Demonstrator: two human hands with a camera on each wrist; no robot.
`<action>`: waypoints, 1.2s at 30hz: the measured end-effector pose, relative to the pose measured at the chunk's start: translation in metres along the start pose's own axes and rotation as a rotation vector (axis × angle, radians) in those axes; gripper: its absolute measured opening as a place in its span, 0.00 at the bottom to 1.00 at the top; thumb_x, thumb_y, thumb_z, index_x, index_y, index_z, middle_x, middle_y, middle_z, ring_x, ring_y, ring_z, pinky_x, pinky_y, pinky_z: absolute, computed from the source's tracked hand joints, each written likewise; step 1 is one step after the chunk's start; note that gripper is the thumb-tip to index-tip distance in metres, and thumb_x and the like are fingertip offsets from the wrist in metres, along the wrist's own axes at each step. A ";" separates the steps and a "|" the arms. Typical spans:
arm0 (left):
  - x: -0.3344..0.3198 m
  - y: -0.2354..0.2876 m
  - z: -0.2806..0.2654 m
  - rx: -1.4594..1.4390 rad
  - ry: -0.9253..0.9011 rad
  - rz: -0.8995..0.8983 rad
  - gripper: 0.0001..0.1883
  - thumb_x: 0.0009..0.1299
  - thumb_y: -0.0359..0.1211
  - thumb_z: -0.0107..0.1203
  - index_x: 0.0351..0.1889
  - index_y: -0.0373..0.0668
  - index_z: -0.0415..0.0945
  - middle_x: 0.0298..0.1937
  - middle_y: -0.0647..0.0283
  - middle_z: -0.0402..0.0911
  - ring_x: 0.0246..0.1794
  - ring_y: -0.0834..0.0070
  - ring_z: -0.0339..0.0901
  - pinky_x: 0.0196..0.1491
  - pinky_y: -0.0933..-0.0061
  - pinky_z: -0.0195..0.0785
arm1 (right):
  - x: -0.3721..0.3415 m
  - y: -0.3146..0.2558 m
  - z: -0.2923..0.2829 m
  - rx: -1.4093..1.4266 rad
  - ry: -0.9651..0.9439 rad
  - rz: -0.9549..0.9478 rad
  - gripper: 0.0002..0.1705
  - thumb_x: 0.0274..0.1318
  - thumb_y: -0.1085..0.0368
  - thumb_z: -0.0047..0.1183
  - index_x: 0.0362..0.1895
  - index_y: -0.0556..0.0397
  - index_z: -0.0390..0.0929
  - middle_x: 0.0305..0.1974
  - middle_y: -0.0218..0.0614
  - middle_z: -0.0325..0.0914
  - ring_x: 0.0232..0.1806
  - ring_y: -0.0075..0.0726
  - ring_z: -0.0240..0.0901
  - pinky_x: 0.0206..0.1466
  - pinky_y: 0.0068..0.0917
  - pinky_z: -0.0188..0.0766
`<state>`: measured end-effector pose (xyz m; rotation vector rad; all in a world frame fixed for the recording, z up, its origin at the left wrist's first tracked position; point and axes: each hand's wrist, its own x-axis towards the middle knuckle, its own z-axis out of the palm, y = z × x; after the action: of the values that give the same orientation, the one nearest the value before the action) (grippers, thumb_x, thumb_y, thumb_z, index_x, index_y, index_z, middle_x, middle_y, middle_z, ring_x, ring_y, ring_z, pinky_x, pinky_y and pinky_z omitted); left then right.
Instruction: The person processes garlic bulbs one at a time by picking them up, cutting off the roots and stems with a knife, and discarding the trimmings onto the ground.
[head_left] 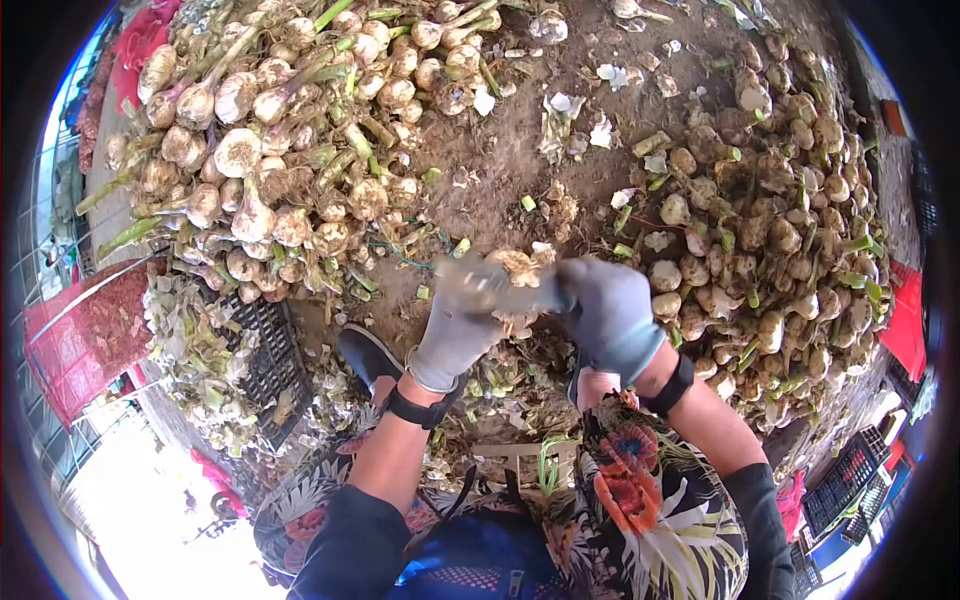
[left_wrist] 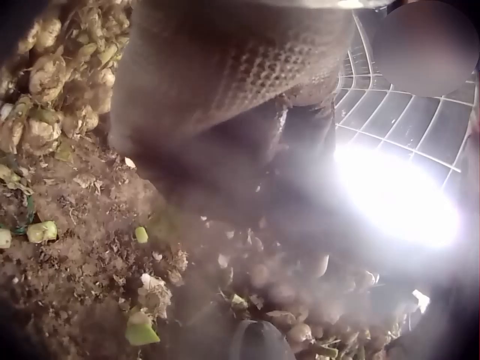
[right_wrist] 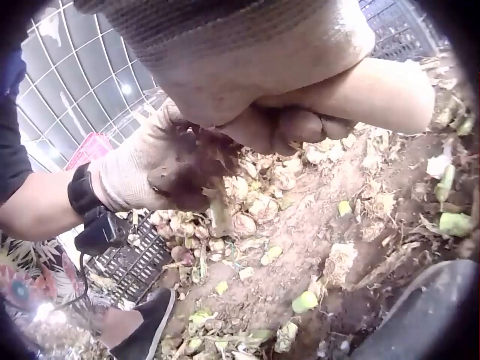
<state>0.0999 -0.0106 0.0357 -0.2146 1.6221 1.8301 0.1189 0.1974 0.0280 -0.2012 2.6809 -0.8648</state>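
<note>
Both hands wear pale grey work gloves and meet in front of the knees. My left hand (head_left: pixel 462 318) grips a garlic bulb (head_left: pixel 518 266), its fingers blurred in the head view. In the right wrist view, the left hand (right_wrist: pixel 142 169) is dark with shadow around the bulb, and a stem stub (right_wrist: pixel 217 214) hangs below. My right hand (head_left: pixel 612 312) is curled round a tool with a smooth pale handle (right_wrist: pixel 375 96). Its blurred grey blade-like part (head_left: pixel 535 297) reaches across to the bulb. In the left wrist view, the glove (left_wrist: pixel 232 67) covers most of the work.
A heap of garlic with stems (head_left: pixel 290 150) lies at left, and a heap of trimmed bulbs (head_left: pixel 770 230) at right. Cut stems and skins litter the dirt floor (head_left: pixel 480 190). A black crate (head_left: pixel 270 365) stands beside the left shoe (head_left: pixel 365 355); red mesh sacks (head_left: pixel 95 325) lie far left.
</note>
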 end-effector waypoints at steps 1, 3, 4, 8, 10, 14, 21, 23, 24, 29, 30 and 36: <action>-0.001 0.007 0.001 0.221 -0.026 -0.032 0.36 0.57 0.28 0.74 0.63 0.37 0.68 0.56 0.61 0.79 0.56 0.76 0.76 0.59 0.73 0.71 | 0.003 0.017 0.006 0.124 -0.042 0.161 0.07 0.55 0.63 0.58 0.39 0.45 0.81 0.31 0.41 0.82 0.34 0.51 0.82 0.39 0.43 0.78; -0.014 0.025 0.017 0.338 -0.004 0.239 0.33 0.55 0.33 0.76 0.57 0.37 0.71 0.50 0.60 0.79 0.50 0.78 0.76 0.54 0.74 0.71 | 0.003 0.055 0.014 0.015 -0.144 0.360 0.10 0.55 0.62 0.58 0.42 0.44 0.84 0.30 0.45 0.83 0.34 0.53 0.82 0.38 0.43 0.78; -0.012 0.025 0.016 0.340 0.023 0.243 0.31 0.56 0.33 0.75 0.55 0.37 0.72 0.48 0.61 0.79 0.49 0.77 0.76 0.52 0.73 0.71 | 0.001 0.056 0.021 0.013 -0.143 0.346 0.10 0.55 0.62 0.58 0.42 0.44 0.84 0.30 0.45 0.83 0.34 0.53 0.82 0.38 0.43 0.78; 0.002 -0.003 0.014 0.385 0.049 0.331 0.20 0.57 0.27 0.67 0.47 0.40 0.76 0.43 0.61 0.78 0.42 0.70 0.79 0.46 0.69 0.72 | -0.012 0.055 0.033 0.539 -0.006 0.322 0.17 0.52 0.60 0.61 0.48 0.47 0.83 0.31 0.47 0.84 0.34 0.55 0.83 0.40 0.42 0.78; 0.001 0.000 0.008 0.688 -0.045 0.349 0.17 0.54 0.27 0.65 0.43 0.41 0.77 0.42 0.61 0.77 0.40 0.65 0.78 0.44 0.66 0.72 | -0.007 0.036 0.025 0.728 -0.024 0.262 0.18 0.52 0.59 0.61 0.48 0.47 0.83 0.31 0.47 0.83 0.34 0.55 0.83 0.40 0.41 0.78; 0.002 0.016 0.007 1.346 -0.234 0.568 0.10 0.50 0.30 0.61 0.31 0.46 0.80 0.41 0.60 0.77 0.40 0.56 0.77 0.43 0.58 0.71 | 0.006 0.010 0.004 0.572 -0.129 0.198 0.17 0.55 0.57 0.59 0.49 0.45 0.83 0.29 0.48 0.83 0.32 0.57 0.81 0.38 0.40 0.78; 0.001 0.057 0.113 0.990 -0.506 0.880 0.27 0.58 0.28 0.63 0.59 0.49 0.76 0.62 0.54 0.75 0.42 0.60 0.81 0.53 0.57 0.73 | -0.035 -0.017 0.013 0.297 -0.050 0.598 0.19 0.61 0.67 0.58 0.57 0.49 0.77 0.46 0.37 0.80 0.43 0.32 0.78 0.40 0.32 0.77; 0.004 0.067 0.122 0.735 -0.319 0.712 0.31 0.56 0.31 0.66 0.61 0.49 0.74 0.62 0.51 0.76 0.46 0.59 0.81 0.52 0.55 0.74 | -0.034 0.004 0.064 0.608 0.489 0.907 0.19 0.58 0.62 0.61 0.52 0.53 0.77 0.30 0.31 0.82 0.27 0.25 0.78 0.31 0.18 0.76; 0.010 0.074 0.105 0.805 -0.195 0.745 0.31 0.56 0.32 0.68 0.61 0.45 0.74 0.60 0.50 0.77 0.48 0.57 0.81 0.55 0.55 0.73 | -0.036 0.029 0.044 1.110 0.193 0.709 0.17 0.56 0.63 0.63 0.48 0.55 0.79 0.27 0.29 0.80 0.26 0.22 0.76 0.30 0.18 0.73; 0.007 0.145 -0.054 1.473 0.900 0.854 0.32 0.62 0.38 0.70 0.61 0.32 0.70 0.61 0.47 0.72 0.60 0.54 0.71 0.62 0.56 0.69 | -0.022 0.069 0.056 0.920 -0.058 0.553 0.05 0.51 0.70 0.60 0.34 0.57 0.82 0.23 0.25 0.77 0.25 0.17 0.68 0.30 0.24 0.68; 0.005 0.166 -0.070 1.393 1.004 0.806 0.35 0.62 0.38 0.70 0.64 0.32 0.68 0.64 0.46 0.69 0.62 0.53 0.68 0.61 0.57 0.69 | -0.021 0.066 0.055 0.921 -0.062 0.552 0.05 0.51 0.70 0.60 0.34 0.57 0.82 0.23 0.25 0.77 0.25 0.17 0.68 0.30 0.24 0.68; 0.049 0.113 -0.138 1.171 0.896 0.544 0.26 0.66 0.40 0.66 0.62 0.49 0.73 0.57 0.58 0.77 0.54 0.62 0.80 0.53 0.61 0.78 | -0.007 0.052 0.054 0.993 -0.027 0.505 0.05 0.51 0.71 0.61 0.34 0.58 0.82 0.25 0.23 0.77 0.26 0.16 0.69 0.31 0.21 0.68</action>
<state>-0.0440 -0.1209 0.0731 -0.0402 3.3420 0.7525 0.1420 0.2115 -0.0422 0.6402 1.8174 -1.7940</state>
